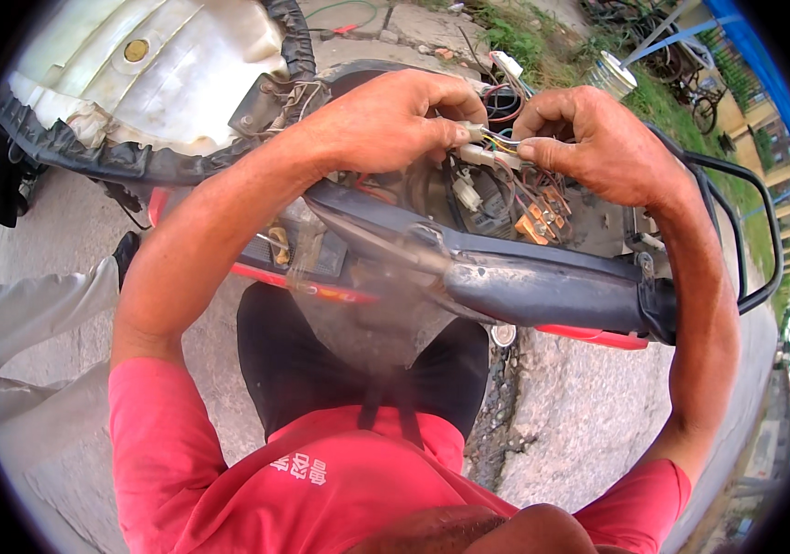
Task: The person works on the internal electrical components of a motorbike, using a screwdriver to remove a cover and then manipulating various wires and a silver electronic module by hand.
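My left hand [400,120] is closed in a pinch on a small white wire connector [473,133] above the opened body of a scooter or electric bike [533,286]. Facing it, my right hand [598,143] pinches the thin coloured wires [502,142] that run from this connector. Just below the fingertips lies a longer white connector [480,156]. Another white plug [466,193] hangs lower in the bay. Orange terminal blocks [533,224] with several brown wires sit beneath my right hand.
The upturned seat [201,88] with its pale underside stands at the upper left. A black grab rail [764,240] curves at the right. Another person's trouser leg [40,309] is at the left. A white bucket [613,76] hangs beyond, near parked bicycles [695,83].
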A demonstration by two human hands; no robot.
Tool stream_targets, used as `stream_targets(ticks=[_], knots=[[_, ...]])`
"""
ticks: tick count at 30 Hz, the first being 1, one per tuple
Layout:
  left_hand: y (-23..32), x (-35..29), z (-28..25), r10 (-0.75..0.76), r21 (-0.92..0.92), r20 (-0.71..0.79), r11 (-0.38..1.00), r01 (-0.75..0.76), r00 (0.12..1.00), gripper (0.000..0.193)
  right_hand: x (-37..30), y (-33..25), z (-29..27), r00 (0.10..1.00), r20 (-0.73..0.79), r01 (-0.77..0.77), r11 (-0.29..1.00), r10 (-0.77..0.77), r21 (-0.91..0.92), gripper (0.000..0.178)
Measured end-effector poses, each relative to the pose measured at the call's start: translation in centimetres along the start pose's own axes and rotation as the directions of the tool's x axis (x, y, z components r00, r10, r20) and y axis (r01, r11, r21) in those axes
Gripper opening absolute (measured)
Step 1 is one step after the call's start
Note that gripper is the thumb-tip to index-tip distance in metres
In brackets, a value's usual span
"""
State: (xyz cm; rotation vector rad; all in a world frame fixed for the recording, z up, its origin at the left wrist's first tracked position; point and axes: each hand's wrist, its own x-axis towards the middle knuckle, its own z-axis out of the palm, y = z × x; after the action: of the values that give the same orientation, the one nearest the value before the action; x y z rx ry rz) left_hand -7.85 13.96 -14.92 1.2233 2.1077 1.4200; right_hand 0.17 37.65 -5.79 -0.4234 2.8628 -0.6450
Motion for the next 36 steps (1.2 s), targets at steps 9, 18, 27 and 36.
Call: stream_targets(ticks=[9, 18, 27, 36], knots=[[0.0, 0.0, -0.3, 0.02, 0.013, 0.096, 1.0, -0.022, 0.995, 0.026, 0.2, -0.6, 0.9, 0.988, -0.151, 0.004, 0.963, -0.046, -0.268, 0.017], [0.0, -0.3, -0.3, 0.013, 0.012, 0.117, 1.0, -0.014, 0.993, 0.026, 0.3, -0.7, 1.1, 0.987, -0.148, 0.036, 0.978, -0.067, -0.204, 0.018], [0.1, -0.2, -0.2, 0.019, 0.007, 0.119, 1.0, -0.02, 0.993, 0.025, 0.3, -0.6, 1.0, 0.994, -0.087, 0.049, 0.988, -0.062, -0.145, 0.017], [-0.1, -0.1, -0.2, 0.022, -0.002, 0.12, 1.0, -0.022, 0.992, 0.025, 0.6, 0.4, 1.7, 0.968, -0.166, 0.142, 0.955, -0.189, -0.26, 0.017]])
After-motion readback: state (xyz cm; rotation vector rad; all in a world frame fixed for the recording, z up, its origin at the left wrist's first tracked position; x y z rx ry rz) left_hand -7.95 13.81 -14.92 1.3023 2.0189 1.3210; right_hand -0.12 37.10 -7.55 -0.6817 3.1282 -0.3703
